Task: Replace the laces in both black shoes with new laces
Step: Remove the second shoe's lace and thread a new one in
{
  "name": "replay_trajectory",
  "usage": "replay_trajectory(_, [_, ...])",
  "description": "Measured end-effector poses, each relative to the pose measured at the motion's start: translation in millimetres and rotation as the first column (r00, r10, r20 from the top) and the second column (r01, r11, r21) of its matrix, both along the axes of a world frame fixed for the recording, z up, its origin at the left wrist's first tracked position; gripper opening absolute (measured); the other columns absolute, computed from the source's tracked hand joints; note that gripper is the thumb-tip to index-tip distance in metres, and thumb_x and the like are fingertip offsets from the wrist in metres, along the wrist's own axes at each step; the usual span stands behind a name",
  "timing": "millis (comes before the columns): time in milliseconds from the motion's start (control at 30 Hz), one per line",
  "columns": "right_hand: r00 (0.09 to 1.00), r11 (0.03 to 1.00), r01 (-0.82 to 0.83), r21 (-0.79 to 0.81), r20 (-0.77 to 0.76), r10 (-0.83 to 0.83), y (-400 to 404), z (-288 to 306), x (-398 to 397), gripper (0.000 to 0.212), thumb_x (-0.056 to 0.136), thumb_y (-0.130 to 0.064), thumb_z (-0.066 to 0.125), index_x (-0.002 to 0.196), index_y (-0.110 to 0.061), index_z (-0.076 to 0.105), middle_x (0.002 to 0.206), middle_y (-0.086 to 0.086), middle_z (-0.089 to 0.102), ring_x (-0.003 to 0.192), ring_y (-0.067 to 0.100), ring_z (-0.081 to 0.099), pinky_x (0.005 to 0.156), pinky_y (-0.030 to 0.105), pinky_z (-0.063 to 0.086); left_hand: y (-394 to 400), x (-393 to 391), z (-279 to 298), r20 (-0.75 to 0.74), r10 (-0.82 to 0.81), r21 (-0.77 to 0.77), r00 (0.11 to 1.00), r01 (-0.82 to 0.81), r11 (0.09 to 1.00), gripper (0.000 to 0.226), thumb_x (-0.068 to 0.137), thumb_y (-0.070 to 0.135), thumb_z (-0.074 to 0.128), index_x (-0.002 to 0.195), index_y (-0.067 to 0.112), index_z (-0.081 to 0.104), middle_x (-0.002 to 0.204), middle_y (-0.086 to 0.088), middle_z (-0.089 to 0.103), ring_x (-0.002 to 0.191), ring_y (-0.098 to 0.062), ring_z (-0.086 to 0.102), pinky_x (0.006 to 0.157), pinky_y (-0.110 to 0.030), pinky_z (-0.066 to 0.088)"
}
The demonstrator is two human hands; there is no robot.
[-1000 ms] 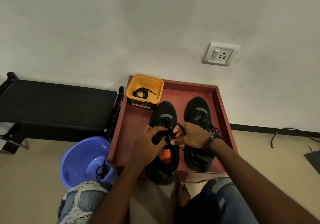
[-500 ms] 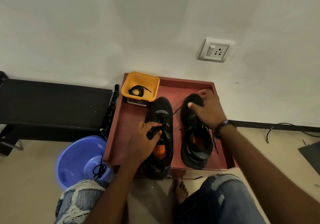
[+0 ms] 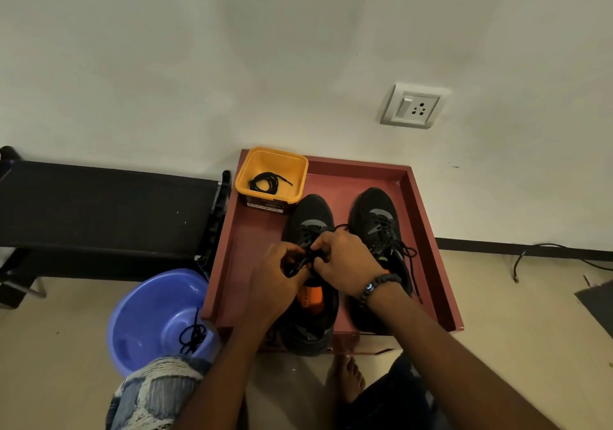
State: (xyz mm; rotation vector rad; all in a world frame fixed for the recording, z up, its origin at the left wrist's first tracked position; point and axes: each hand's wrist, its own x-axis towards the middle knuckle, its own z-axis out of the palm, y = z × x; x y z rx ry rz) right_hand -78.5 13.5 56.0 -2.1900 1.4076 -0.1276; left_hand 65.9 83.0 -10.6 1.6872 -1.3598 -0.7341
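The 2 black shoes stand side by side in the red tray (image 3: 428,230). Over the left shoe (image 3: 311,316), the left hand (image 3: 275,280) and the right hand (image 3: 348,263) both pinch its black lace (image 3: 300,262) with curled fingers. The right shoe (image 3: 378,217) is laced. One coiled lace (image 3: 267,182) lies in the yellow tub (image 3: 295,170), another lace (image 3: 194,335) in the blue basin (image 3: 149,310).
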Motion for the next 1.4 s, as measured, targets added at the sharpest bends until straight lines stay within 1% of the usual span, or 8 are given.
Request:
replay_trajectory(167, [1.0,0.999,0.006,0.047,0.024,-0.007,-9,4,-3,0.013,0.093,-0.023,0.064,0.105,-0.021,0.07,0.084,-0.013,0.058,0.087,0.01,0.061,0.071,0.014,0.045,1,0,1,0.018,0.005,-0.024,1.0,-0.005,1.0,0.017,0.087,0.027,0.073,0.1,0.023,0.063,0.099,0.009,0.06,0.089,0.005,0.055,0.072,-0.005,0.042])
replay_trajectory(300, [0.981,0.999,-0.041,-0.024,-0.19,0.035,-10,13,7,0.014,0.091,-0.035,0.064,0.103,-0.029,0.065,0.11,-0.002,0.056,0.101,0.023,0.06,0.087,0.042,0.053,3,-1,0,0.003,0.025,-0.06,1.0,-0.025,0.998,0.013,0.088,0.023,0.073,0.098,0.021,0.065,0.096,0.009,0.06,0.092,0.008,0.053,0.071,-0.003,0.04])
replay_trajectory(433, [0.956,0.994,-0.081,-0.072,-0.287,0.057,-4,16,21,0.023,0.093,-0.03,0.06,0.111,-0.016,0.06,0.121,0.004,0.051,0.107,0.029,0.058,0.089,0.045,0.051,0,-3,-3,-0.044,0.029,-0.049,0.999,-0.031,0.998,0.017,0.087,0.022,0.074,0.096,0.027,0.061,0.094,0.012,0.06,0.093,0.01,0.054,0.072,-0.002,0.041])
replay_trajectory(633, [0.994,1.0,-0.03,0.0,-0.101,0.03,-1,4,7,0.013,0.093,-0.032,0.059,0.103,-0.024,0.059,0.107,-0.005,0.045,0.102,0.019,0.054,0.088,0.038,0.05,-2,-1,-5,-0.16,-0.02,-0.062,0.987,0.01,0.998,0.018,0.086,0.019,0.075,0.1,0.018,0.065,0.099,0.007,0.064,0.092,0.0,0.06,0.076,-0.011,0.049])
replay_trajectory(900, [0.969,0.94,-0.246,-0.236,-0.064,0.237,2,-5,-2,0.014,0.097,-0.028,0.05,0.103,-0.017,0.055,0.104,0.0,0.053,0.085,0.024,0.056,0.068,0.034,0.042,-4,1,-9,-0.403,-0.048,0.061,0.914,0.079,0.995,0.015,0.092,0.02,0.067,0.106,0.021,0.063,0.105,0.004,0.068,0.098,-0.008,0.065,0.082,-0.023,0.055])
replay_trajectory(1133, [0.981,0.996,0.053,-0.068,0.191,-0.039,-3,-15,-5,0.005,0.089,-0.023,0.059,0.094,-0.024,0.058,0.081,-0.007,0.062,0.073,0.012,0.059,0.068,0.031,0.049,-4,-1,-8,-0.384,-0.045,0.045,0.922,0.067,0.997,0.016,0.089,0.019,0.071,0.102,0.021,0.063,0.099,0.003,0.068,0.093,-0.009,0.066,0.078,-0.022,0.056])
replay_trajectory(1233, [0.981,0.984,-0.178,-0.029,0.075,0.179,-11,-1,-4,0.019,0.094,-0.025,0.059,0.113,-0.028,0.064,0.101,-0.011,0.066,0.092,0.008,0.062,0.082,0.029,0.053,-3,0,-7,-0.399,-0.021,0.065,0.917,0.051,0.997,0.027,0.085,0.024,0.076,0.106,0.023,0.058,0.098,0.001,0.067,0.09,-0.005,0.065,0.077,-0.019,0.055])
replay_trajectory(1400, [0.911,0.936,-0.351,0.008,-0.227,0.344,-26,19,11,0.012,0.096,-0.02,0.054,0.095,-0.021,0.065,0.098,-0.002,0.059,0.092,0.02,0.06,0.081,0.037,0.051,-3,1,-6,-0.387,-0.015,0.082,0.922,0.05,0.995,0.036,0.081,0.025,0.08,0.107,0.025,0.056,0.098,0.004,0.065,0.088,0.001,0.063,0.076,-0.015,0.052])
